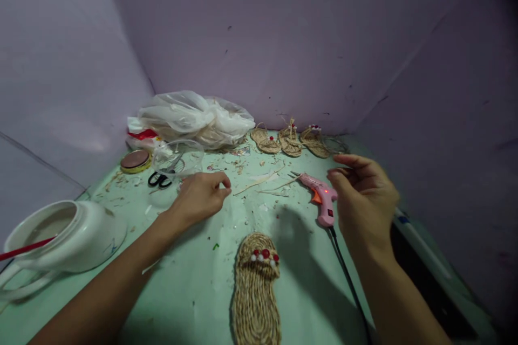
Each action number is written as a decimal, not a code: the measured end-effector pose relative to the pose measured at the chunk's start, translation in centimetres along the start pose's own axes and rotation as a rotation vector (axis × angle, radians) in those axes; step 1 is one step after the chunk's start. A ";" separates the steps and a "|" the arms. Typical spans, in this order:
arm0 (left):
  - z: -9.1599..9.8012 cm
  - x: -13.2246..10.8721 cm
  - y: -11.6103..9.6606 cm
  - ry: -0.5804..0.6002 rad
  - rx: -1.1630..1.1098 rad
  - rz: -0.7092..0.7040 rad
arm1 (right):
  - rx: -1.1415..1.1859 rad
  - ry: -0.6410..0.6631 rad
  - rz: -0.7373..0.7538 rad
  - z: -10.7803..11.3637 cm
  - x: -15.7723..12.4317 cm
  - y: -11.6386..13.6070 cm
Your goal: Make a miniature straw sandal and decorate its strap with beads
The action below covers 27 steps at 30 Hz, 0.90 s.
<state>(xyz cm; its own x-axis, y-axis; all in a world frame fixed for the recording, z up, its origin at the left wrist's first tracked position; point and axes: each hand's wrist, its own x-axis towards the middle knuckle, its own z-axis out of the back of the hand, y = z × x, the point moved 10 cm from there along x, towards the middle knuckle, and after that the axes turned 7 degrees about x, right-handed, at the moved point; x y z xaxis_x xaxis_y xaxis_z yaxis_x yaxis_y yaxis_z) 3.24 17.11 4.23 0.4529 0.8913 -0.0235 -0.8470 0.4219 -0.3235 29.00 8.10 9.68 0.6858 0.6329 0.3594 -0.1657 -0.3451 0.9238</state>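
Observation:
A woven straw sandal point(257, 299) lies sole-down in front of me, with red and white beads across its strap. My left hand point(204, 194) is over the table to its upper left, thumb and forefinger pinched; anything between them is too small to make out. Close to those fingertips lies a pale straw strand point(259, 180). My right hand point(362, 194) is raised at the right, fingers curled and thumb near the forefinger; I cannot make out anything in them. Just left of it, a pink glue gun point(321, 197) rests with its red light on.
Several small straw sandals point(289, 143) stand along the back wall beside a plastic bag point(194, 118). Black-handled scissors point(162, 178) and a round tin point(135, 161) lie at left. A white pitcher point(81, 234) is on its side. The glue gun's cord point(348, 275) runs toward me.

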 end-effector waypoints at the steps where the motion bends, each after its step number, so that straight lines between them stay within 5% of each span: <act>1: -0.7 -0.1 -0.5 0.052 -0.008 -0.030 | -0.020 0.025 -0.022 -0.4 -0.2 -0.3; 5: -4.2 -1.2 -3.4 0.236 -0.034 -0.169 | -0.041 0.091 -0.072 -1.2 -0.5 -1.3; 12: -6.9 -1.3 -4.2 0.280 0.001 -0.171 | -0.057 0.117 -0.113 -1.2 -0.4 -2.1; 19: -4.5 -0.1 -1.5 0.291 -0.033 -0.057 | -0.129 0.196 -0.183 -2.2 -1.1 -3.3; 24: -1.2 0.4 0.5 0.155 0.080 0.063 | -0.178 0.217 -0.202 -2.4 -1.3 -3.9; 27: -2.1 0.2 -0.3 0.147 0.082 0.048 | -0.193 0.226 -0.196 -2.5 -1.4 -4.0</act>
<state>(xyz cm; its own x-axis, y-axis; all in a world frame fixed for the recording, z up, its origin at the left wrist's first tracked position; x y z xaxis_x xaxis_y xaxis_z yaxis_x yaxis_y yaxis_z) 4.15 16.78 2.36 0.4419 0.8794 -0.1769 -0.8859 0.3967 -0.2405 26.96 10.32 5.86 0.5471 0.8189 0.1733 -0.1923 -0.0785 0.9782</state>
